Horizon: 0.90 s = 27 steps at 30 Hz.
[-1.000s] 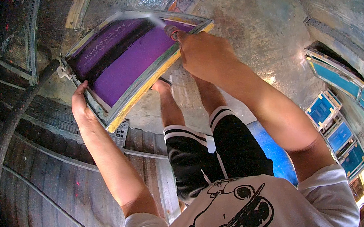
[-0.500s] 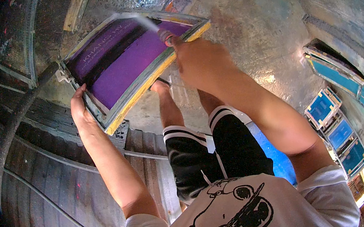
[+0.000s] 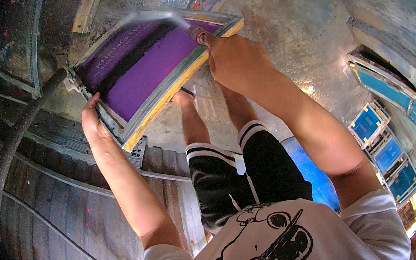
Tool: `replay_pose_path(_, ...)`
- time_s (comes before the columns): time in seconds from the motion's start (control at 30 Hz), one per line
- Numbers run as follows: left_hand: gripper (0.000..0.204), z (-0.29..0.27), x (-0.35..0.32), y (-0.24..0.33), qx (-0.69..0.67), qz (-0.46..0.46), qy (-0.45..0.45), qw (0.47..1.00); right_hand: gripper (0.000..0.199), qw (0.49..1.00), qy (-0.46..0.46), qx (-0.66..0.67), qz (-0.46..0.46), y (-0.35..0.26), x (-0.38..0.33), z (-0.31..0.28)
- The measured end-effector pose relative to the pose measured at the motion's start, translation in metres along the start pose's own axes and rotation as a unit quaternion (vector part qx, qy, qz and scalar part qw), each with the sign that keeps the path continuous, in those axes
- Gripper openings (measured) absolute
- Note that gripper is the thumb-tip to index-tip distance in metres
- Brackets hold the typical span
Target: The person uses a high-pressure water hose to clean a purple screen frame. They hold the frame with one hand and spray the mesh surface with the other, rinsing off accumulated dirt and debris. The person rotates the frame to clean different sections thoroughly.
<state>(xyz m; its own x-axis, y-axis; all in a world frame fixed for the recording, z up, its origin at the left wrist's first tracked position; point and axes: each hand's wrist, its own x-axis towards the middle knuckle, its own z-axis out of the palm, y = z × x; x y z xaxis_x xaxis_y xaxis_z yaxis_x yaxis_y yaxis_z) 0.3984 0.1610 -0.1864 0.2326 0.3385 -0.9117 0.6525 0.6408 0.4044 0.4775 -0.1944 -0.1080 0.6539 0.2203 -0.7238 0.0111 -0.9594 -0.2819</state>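
A screen-printing frame (image 3: 165,102) with purple mesh (image 3: 150,66) is held tilted in front of me. A dark band and pale lettering run across its mesh. My left hand (image 3: 91,116) grips the left side of the frame, thumb over the rim. A small clamp-like metal piece (image 3: 72,84) sits at the frame's left corner. Closed around a reddish spray nozzle (image 3: 197,34), my right hand (image 3: 238,56) is above the frame's right part. From the nozzle a white water jet (image 3: 179,20) shoots toward the far edge, with mist there.
A thick dark pipe (image 3: 15,139) curves along the left, above corrugated metal sheeting (image 3: 68,222). More framed screens (image 3: 391,87) lean by the right wall, with smaller blue ones (image 3: 367,124) below. A blue container (image 3: 311,174) stands behind my legs. Wet concrete floor (image 3: 283,20) lies ahead.
My right hand and the nozzle have moved slightly right and away from me, and the jet now strikes further right along the far edge. The frame has shifted a little.
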Motion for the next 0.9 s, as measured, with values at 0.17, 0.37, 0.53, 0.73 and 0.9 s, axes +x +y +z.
replay_pose_path(0.17, 0.023, -0.014, 0.014, 0.001, -0.014, -0.024, -0.014, 1.0, 0.041, 1.0, -0.023, -0.004, -0.001, -0.003, 0.002, -0.007)
replay_pose_path(0.37, 0.023, -0.011, 0.014, 0.0, -0.028, -0.038, -0.021, 0.999, 0.039, 1.0, -0.019, 0.001, -0.008, -0.002, 0.006, -0.007)
replay_pose_path(0.53, 0.024, -0.007, 0.008, 0.001, -0.041, -0.032, -0.021, 0.998, 0.038, 1.0, -0.012, 0.0, -0.014, -0.003, 0.01, -0.004)
replay_pose_path(0.73, 0.022, -0.006, 0.005, 0.0, -0.029, -0.016, -0.023, 0.999, 0.036, 1.0, -0.021, 0.0, -0.01, -0.006, 0.016, -0.003)
replay_pose_path(0.9, 0.013, -0.011, 0.011, 0.001, -0.055, -0.044, -0.033, 0.997, 0.034, 1.0, -0.016, -0.014, -0.006, -0.008, 0.02, -0.002)
